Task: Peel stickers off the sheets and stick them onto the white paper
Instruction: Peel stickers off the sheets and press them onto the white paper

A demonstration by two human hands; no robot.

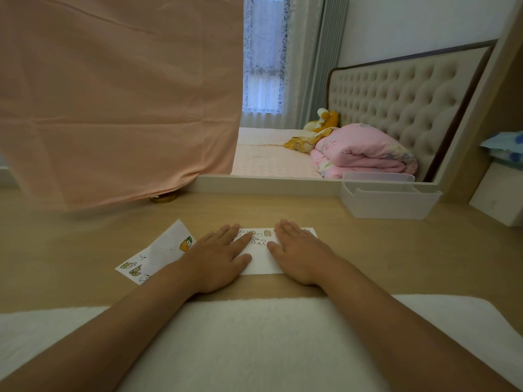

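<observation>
The left hand [218, 258] and right hand [300, 256] are pressing the paper [259, 263] with straight, empty fingers, risking dragging stickers [259, 241] askew if sliding.

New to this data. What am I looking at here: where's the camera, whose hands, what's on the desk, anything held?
No robot here: a person works with bare hands, and the single picture comes from a wide-angle camera worn on their head, looking forward and down. The left hand and right hand both lie flat, fingers straight, on a strip of white paper on the wooden table; a few small animal stickers are already on its far part. Nothing is gripped. Left of the paper lies a sticker sheet, partly under the left forearm. Farther right stands a white plastic bin. A pink cloth hangs at the left, and a white fleecy cloth covers the near edge.
</observation>
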